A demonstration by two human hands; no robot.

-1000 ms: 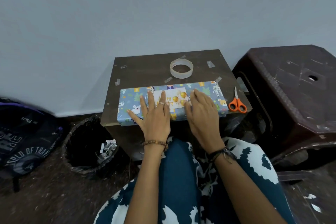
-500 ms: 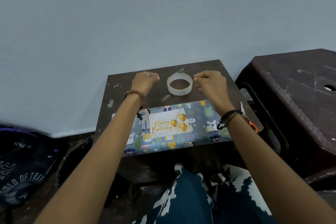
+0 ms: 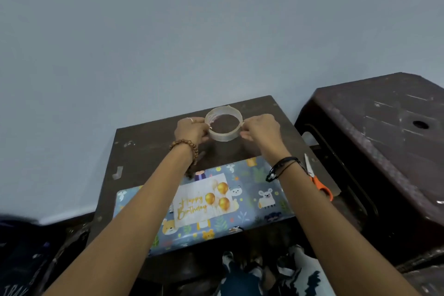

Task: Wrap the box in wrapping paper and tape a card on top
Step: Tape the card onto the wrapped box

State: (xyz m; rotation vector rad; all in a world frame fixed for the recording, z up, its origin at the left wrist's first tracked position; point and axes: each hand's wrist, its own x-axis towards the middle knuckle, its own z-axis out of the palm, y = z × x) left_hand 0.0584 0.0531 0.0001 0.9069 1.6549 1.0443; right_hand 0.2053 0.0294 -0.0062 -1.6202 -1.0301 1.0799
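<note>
Both hands have left the wrapped box [image 3: 204, 209] and gone up to the tape roll [image 3: 224, 127] at the centre of the frame; a second ago they lay flat on the card, half a second ago they hovered either side of the roll, and now they hold it. The roll sits tilted, its far rim raised, so it looks lifted off the worktop [image 3: 149, 151] rather than lying flat. That points to the wrapping being finished and the card placed but not yet fastened: the step in hand is likely getting a strip of tape free.

The left hand [image 3: 191, 130] grips the roll's left side, fingers [image 3: 204, 136] curled round the band. The right hand [image 3: 260, 128] pinches the right side with its fingertips drawn together at the edge. Whether it has found the loose end of the tape I cannot tell.

The box lies in the lower middle of the frame on the near part of the worktop, covered in blue animal-print paper, partly crossed by both forearms. The birthday card [image 3: 204, 202] rests on its top face, gold balloons showing, no hand holding it down, so it could shift if the box is knocked. Orange-handled scissors [image 3: 317, 181] lie at the right edge of the worktop, just beside the box. A dark plastic stool [image 3: 384, 139] stands at the right of the frame.
</note>
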